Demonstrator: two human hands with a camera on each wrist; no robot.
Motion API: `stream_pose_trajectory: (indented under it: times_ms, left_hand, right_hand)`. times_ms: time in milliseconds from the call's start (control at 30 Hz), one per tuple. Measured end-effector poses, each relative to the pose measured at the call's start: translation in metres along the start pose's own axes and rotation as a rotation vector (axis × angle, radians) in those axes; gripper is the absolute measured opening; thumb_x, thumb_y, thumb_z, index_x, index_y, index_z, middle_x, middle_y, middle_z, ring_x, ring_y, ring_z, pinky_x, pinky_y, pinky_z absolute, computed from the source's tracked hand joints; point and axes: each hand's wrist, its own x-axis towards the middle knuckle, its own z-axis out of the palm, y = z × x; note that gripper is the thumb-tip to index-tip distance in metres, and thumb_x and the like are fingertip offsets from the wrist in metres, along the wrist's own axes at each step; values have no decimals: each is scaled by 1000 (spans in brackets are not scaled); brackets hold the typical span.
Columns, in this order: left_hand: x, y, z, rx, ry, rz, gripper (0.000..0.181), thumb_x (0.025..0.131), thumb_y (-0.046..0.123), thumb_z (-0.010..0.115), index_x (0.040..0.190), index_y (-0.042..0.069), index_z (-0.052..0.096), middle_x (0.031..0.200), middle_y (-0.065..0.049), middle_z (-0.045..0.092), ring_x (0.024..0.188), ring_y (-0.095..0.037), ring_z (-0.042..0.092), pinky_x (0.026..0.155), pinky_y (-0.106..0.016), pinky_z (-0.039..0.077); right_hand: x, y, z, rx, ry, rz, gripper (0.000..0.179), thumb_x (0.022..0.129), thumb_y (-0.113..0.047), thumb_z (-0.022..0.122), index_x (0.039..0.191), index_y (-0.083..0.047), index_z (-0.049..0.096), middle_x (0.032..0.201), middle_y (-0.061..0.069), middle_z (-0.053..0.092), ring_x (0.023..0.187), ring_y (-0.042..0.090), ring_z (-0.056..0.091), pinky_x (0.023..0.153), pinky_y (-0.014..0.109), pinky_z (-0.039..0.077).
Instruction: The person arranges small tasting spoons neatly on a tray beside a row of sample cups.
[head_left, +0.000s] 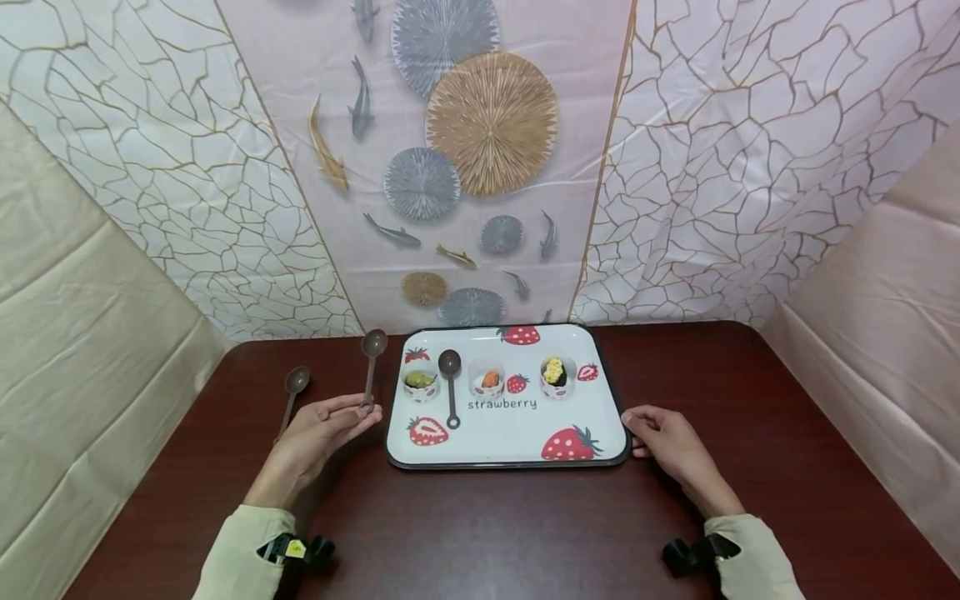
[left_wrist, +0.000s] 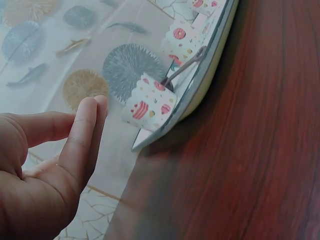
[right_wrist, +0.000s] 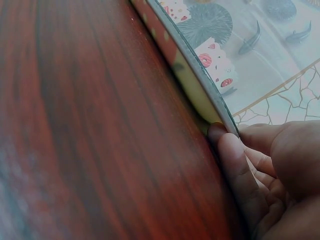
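My left hand [head_left: 322,437] pinches the handle end of a brown measuring spoon [head_left: 374,343] just left of the tray. In the left wrist view the thumb and fingertips of the left hand [left_wrist: 65,150] come together, and the spoon is hidden. With thumb and fingers, my right hand [head_left: 675,446] grips the right edge of a white strawberry-print tray [head_left: 495,446]; the right wrist view shows the fingers [right_wrist: 232,150] at its rim. A second brown spoon [head_left: 450,364] lies on the tray. Another spoon [head_left: 297,381] lies on the table beside my left hand.
On the tray stand three printed paper cups: one with a green piece [head_left: 418,380], one with an orange piece [head_left: 491,380], one with a yellow-topped dark piece [head_left: 555,372]. The dark red table [head_left: 480,533] meets patterned cloth [head_left: 480,250] at the back.
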Motion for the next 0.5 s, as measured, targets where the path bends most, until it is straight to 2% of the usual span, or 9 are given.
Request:
stream_pose_trajectory:
  times_ms: [367,500]
  left_hand:
    - [6,1,17,37,13,44,49,105,-7,57,150,-17,40,124,-16,68,105,-11,74,102,-30,57]
    - [9,1,23,69,21,38,48,104,-7,58,149,-16,43,122,-16,68,101,-10,75,101,-30,58]
  right_hand:
    - [1,-2,0,-3,4,2,34,111,-13,54,129,15,62,100,11,72,78,13,66,65,25,62]
    - [1,0,0,-5,3,3,34,111,-12,54,129,15,62,96,9,71,77,13,66,65,25,62]
